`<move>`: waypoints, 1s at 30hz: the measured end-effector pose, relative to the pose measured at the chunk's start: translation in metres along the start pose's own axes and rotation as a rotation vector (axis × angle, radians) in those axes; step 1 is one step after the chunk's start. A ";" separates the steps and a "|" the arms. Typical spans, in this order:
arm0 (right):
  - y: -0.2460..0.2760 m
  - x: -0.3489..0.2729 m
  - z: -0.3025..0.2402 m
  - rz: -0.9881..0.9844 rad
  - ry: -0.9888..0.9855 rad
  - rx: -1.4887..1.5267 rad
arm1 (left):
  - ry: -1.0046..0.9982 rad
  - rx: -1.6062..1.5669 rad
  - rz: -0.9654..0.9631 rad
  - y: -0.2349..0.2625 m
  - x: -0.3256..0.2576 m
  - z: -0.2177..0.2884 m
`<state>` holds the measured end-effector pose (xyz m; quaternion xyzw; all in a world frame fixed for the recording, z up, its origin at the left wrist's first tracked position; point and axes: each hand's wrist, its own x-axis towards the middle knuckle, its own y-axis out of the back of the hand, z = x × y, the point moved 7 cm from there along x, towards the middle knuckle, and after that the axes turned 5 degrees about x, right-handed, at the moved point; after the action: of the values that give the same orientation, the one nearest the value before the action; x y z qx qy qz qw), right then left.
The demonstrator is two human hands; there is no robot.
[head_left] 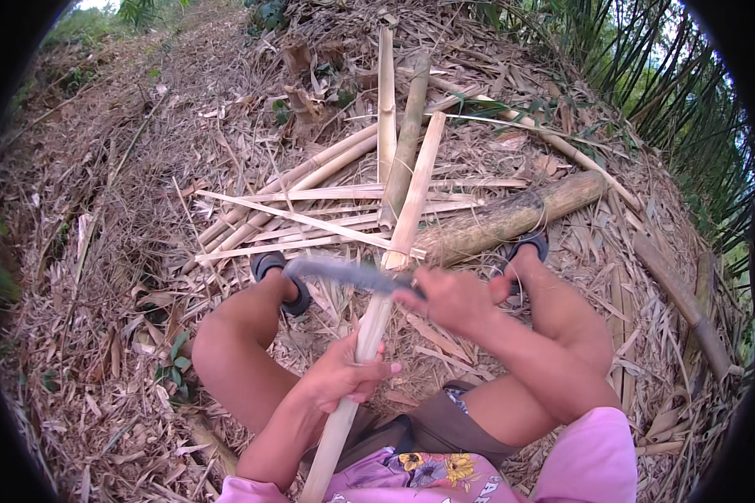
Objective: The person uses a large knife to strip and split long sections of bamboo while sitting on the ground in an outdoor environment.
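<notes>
Dry brown bamboo leaves and husks (101,277) carpet the sloping ground at the left. Nearer the middle, the left hand (344,377) is wrapped closed around a long pale split bamboo slat (394,251) that runs up from the person's lap between the bent knees. A grey metal knife blade (344,274) lies across the slat above that hand. The right hand (449,298) is clenched on the blade's handle. Farther right, a thick round bamboo log (512,216) rests among loose pale bamboo strips (310,220).

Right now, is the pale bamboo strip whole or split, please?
Whole below the grey knife blade across the pale bamboo strip; beyond, cannot tell.
</notes>
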<state>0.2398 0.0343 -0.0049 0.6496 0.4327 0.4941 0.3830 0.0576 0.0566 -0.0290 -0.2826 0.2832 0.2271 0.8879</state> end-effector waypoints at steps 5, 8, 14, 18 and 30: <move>-0.011 0.003 0.028 0.037 -0.015 0.079 | -0.027 0.082 0.026 -0.005 -0.003 0.000; -0.003 -0.001 0.005 0.021 -0.033 0.080 | 0.008 -0.028 -0.067 -0.004 0.010 0.007; -0.006 0.006 0.044 0.053 -0.044 -0.017 | 0.021 0.050 -0.026 -0.006 0.006 -0.002; -0.032 0.002 0.033 -0.359 -0.397 0.611 | 0.013 -0.003 -0.047 0.002 0.015 0.003; -0.018 0.002 0.027 -0.120 -0.215 0.149 | 0.075 -0.156 -0.042 0.003 0.018 -0.001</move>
<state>0.2633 0.0402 -0.0270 0.6983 0.4628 0.3643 0.4068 0.0688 0.0630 -0.0425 -0.3653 0.2918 0.2190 0.8564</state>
